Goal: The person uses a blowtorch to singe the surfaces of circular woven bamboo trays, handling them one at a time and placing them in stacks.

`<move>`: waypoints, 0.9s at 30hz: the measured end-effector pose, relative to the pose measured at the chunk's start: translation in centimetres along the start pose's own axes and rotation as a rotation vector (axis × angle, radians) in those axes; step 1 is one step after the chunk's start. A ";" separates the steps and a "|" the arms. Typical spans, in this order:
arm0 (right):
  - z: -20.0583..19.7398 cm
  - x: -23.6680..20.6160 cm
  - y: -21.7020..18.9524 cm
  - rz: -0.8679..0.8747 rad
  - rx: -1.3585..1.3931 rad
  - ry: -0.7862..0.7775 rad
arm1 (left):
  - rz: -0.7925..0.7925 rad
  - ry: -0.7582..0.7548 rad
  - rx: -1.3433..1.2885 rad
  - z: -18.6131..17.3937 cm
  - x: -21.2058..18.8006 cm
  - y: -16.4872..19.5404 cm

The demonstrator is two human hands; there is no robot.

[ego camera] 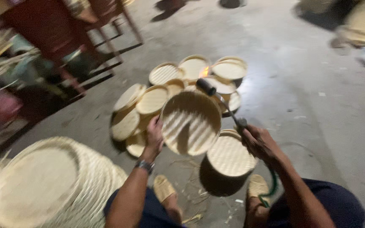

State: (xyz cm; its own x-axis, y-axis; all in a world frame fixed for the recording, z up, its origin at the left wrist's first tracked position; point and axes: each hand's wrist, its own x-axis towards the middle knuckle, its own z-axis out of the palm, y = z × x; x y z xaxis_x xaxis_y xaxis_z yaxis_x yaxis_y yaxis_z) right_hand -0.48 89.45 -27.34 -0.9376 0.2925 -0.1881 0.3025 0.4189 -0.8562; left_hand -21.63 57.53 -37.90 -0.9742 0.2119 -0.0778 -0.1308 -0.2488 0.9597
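Woven bamboo makes up nearly everything here. The left hand (153, 136) grips the rim of a round bamboo tray (191, 123), fingers clamped on its left edge, holding it tilted above the concrete floor (309, 97). The right hand (256, 141) is wrapped tight around the handle of a gas torch (220, 99), whose dark nozzle sits at the tray's upper edge beside a small flame (204, 71). A green hose (272, 185) trails below the wrist. More trays (157, 95) lie scattered behind; a tall stack (47, 181) stands left. Open floor spreads right.
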 end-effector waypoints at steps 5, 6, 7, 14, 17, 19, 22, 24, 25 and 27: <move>4.2 -1.3 -1.8 0.014 -0.187 -0.270 | 0.369 0.147 -0.011 -1.4 0.2 1.7; 4.9 -1.4 -1.7 -0.040 -0.181 -0.259 | 0.369 0.214 0.006 -1.9 0.4 2.1; 5.5 -1.5 -1.6 -0.095 -0.174 -0.245 | 0.369 0.278 0.021 -2.4 0.6 2.5; 6.8 -1.5 0.9 -0.106 -0.408 -0.362 | 0.496 0.463 0.082 -4.7 0.1 5.6; 7.2 -1.5 1.2 -0.082 -0.457 -0.368 | 0.445 0.564 0.228 -4.7 -1.1 6.8; 7.5 -1.5 1.3 -0.090 -0.486 -0.386 | 0.423 0.592 0.210 -4.6 -1.8 7.5; 7.5 -1.2 1.5 -0.091 -0.415 -0.230 | 0.412 0.610 0.183 -4.4 -2.4 8.2; 7.1 -1.1 1.7 -0.123 -0.394 -0.268 | 0.426 0.583 0.120 -4.4 -2.6 8.4; 6.9 -1.1 1.9 -0.138 -0.381 -0.287 | 0.434 0.553 0.069 -4.3 -2.6 8.4; 6.8 -0.9 1.9 -0.136 -0.342 -0.340 | 0.438 0.514 0.007 -4.3 -2.7 8.4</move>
State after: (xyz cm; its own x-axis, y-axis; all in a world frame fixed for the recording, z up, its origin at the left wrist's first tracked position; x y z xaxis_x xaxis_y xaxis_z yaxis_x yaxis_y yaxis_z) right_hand -0.19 84.19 -32.08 -0.9580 -0.0574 -0.2811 0.1593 0.7084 -0.6876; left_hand -20.88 50.78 -30.83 -0.9011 -0.3838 0.2020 0.2958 -0.2032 0.9334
